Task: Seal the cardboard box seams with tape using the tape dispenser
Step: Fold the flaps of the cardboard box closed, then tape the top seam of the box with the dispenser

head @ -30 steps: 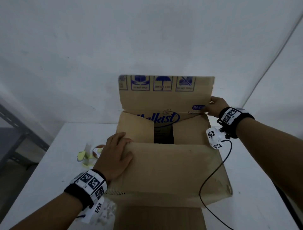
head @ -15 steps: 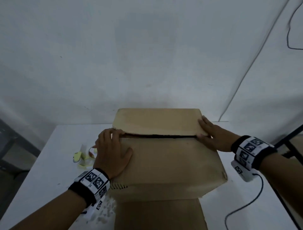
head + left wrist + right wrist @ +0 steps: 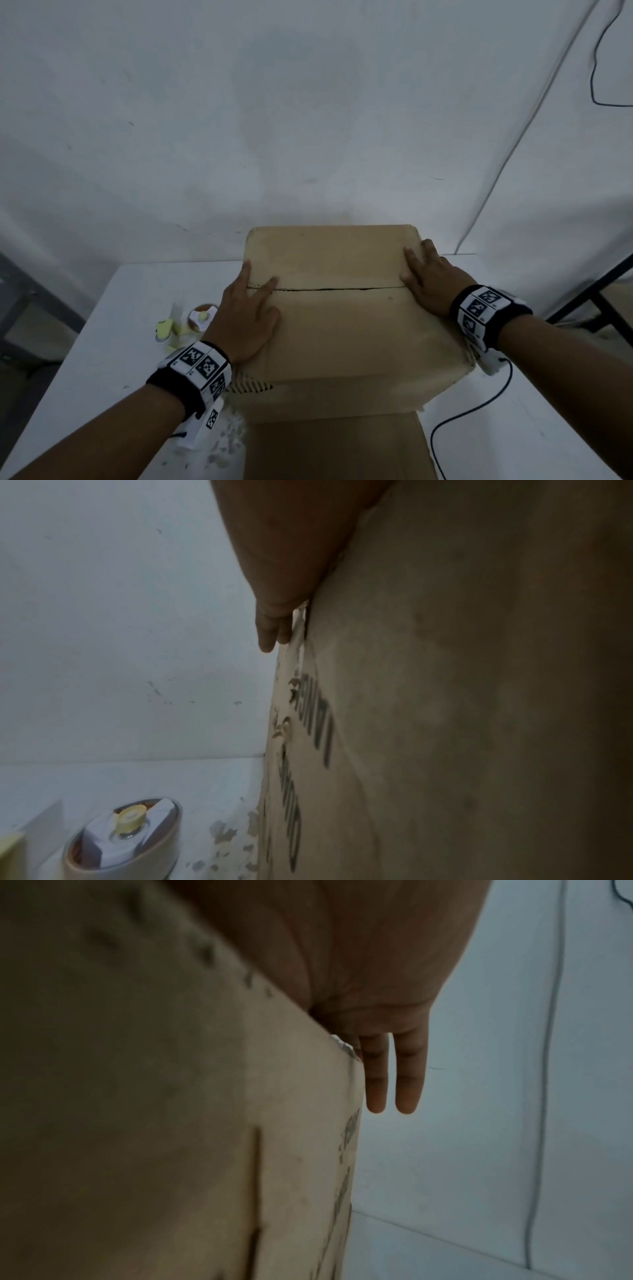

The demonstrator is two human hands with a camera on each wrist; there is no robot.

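The cardboard box [image 3: 342,325] stands on the white desk [image 3: 102,342] directly ahead at 12 o'clock, both top flaps folded down with a thin dark seam [image 3: 329,289] between them. The left hand [image 3: 245,318] lies flat at the seam's 9 o'clock end — fingers straight, pressing both flaps, grasping nothing. The right hand [image 3: 430,281] lies flat at the 3 o'clock end, fingers extended past the box edge, likewise holding nothing. The tape dispenser [image 3: 198,318], white and yellow-green with a brown roll, sits on the desk at 9 o'clock from the box, just beside the left hand. A black cable [image 3: 479,407] trails across the desk at 4 o'clock.
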